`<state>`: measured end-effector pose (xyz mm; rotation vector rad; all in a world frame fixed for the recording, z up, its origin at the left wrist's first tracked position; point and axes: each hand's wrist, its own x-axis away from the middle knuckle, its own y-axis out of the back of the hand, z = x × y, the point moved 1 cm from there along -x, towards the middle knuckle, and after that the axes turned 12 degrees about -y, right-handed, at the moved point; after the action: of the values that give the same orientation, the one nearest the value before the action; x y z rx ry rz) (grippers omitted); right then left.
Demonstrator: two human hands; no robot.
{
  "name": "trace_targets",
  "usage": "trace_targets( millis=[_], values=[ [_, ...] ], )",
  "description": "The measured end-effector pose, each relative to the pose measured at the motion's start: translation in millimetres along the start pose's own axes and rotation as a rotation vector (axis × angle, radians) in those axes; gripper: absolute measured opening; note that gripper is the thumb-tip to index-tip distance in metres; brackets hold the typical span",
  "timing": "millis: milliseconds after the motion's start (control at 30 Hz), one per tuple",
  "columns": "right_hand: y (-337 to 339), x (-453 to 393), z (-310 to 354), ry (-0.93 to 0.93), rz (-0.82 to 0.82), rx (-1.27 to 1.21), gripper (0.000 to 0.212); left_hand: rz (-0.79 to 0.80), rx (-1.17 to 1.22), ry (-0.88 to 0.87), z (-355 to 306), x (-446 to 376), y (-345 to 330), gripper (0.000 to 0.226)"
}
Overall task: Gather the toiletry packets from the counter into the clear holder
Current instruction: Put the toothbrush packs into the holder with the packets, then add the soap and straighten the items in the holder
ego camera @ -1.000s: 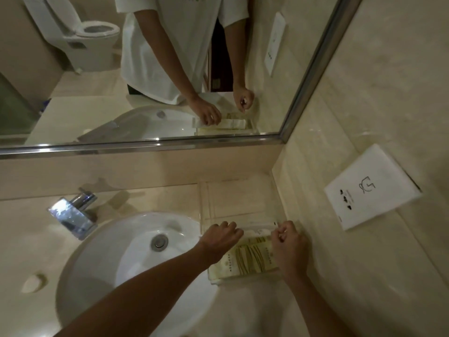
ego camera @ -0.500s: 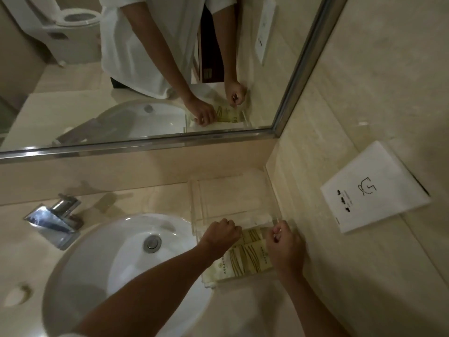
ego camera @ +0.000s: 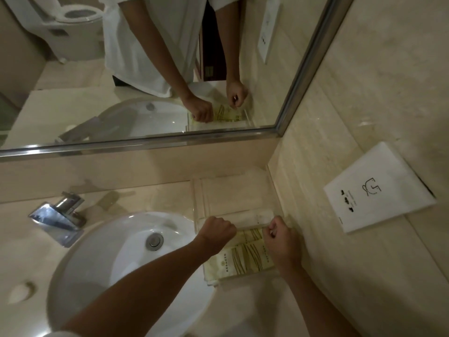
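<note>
we have both hands down at the right end of the counter [ego camera: 126, 195], over the clear holder [ego camera: 233, 198] that stands in the corner against the side wall. our left hand [ego camera: 217, 233] is curled into a fist, knuckles up, at the left side of the toiletry packets [ego camera: 245, 260]; we cannot tell from here what its fingers grip. our right hand [ego camera: 279, 239] is also curled, its fingertips pinching something small and pale at the right edge of the packets. the packets are cream with yellow-green stripes and lie flat in the near part of the holder, between our two hands, a pale one showing beyond them. the white basin [ego camera: 126, 259] sits just left of the holder, with the chrome tap [ego camera: 58, 215] behind it. a white wall plate [ego camera: 376, 190] is on the side wall. the mirror [ego camera: 170, 69] above shows both hands closed over the packets.
</note>
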<state>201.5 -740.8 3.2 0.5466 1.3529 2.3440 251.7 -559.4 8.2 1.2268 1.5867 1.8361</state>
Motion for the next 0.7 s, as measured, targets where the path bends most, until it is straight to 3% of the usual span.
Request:
trace_targets(
  millis=[267,367,433,567,700],
  values=[
    [-6,9,42,0.136,0.194,0.101,0.019,-0.072,0.058,0.26,35,69,-10,0.021],
    [-12,19,68,0.23,0.235,0.168,0.016,-0.041,0.074,0.369,48,112,-9,0.008],
    [-16,29,89,0.295,0.252,0.191,0.012,-0.029,0.048,0.468,56,141,-15,0.011],
    [-28,58,131,0.397,0.275,0.228,0.009,-0.157,0.176,0.573,62,198,-35,0.018],
    [-42,98,169,0.487,0.309,0.268,0.007,-0.23,0.202,0.697,65,256,-53,0.01]
  ],
)
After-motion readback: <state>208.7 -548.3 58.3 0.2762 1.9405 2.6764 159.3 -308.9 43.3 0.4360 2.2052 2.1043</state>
